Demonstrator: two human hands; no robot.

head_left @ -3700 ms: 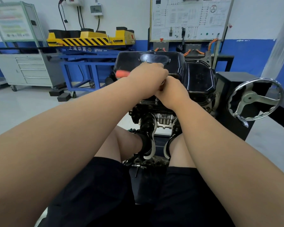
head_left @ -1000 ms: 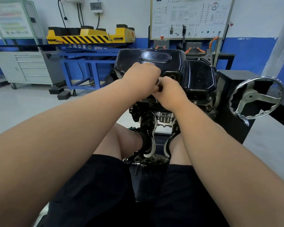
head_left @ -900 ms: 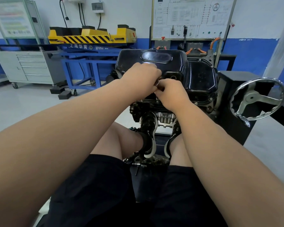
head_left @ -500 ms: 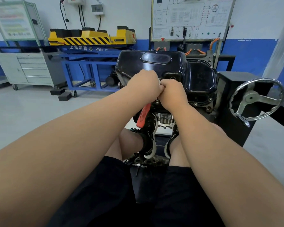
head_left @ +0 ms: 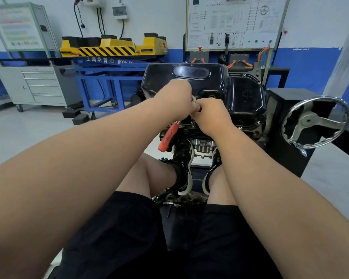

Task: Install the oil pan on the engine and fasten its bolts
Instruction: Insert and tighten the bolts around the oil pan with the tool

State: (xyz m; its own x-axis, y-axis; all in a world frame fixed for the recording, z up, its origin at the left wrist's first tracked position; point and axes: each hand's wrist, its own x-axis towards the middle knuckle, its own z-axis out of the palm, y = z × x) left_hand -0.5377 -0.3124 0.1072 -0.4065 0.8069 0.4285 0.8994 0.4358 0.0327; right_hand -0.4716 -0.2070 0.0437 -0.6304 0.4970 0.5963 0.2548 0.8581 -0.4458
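A glossy black oil pan (head_left: 191,77) sits on top of the engine (head_left: 201,146), which hangs in a stand ahead of me. My left hand (head_left: 174,97) grips a ratchet wrench (head_left: 167,137) whose red handle points down and left below the hand. Its metal head shows between my two hands. My right hand (head_left: 212,115) is curled around the ratchet's head and socket at the pan's near flange. The bolt under the socket is hidden. Other bolts (head_left: 258,122) show along the flange at the right.
A steel handwheel (head_left: 314,123) sticks out of the black stand column (head_left: 290,141) at the right. My knees and black shoes sit under the engine. A blue frame with a yellow lift (head_left: 113,47), a grey drawer cabinet (head_left: 34,85) and a wiring board (head_left: 234,23) stand behind.
The ratchet's red handle swung from level at the left down below my left hand. Over the last half second both hands shifted slightly and the handle stays pointing down-left.
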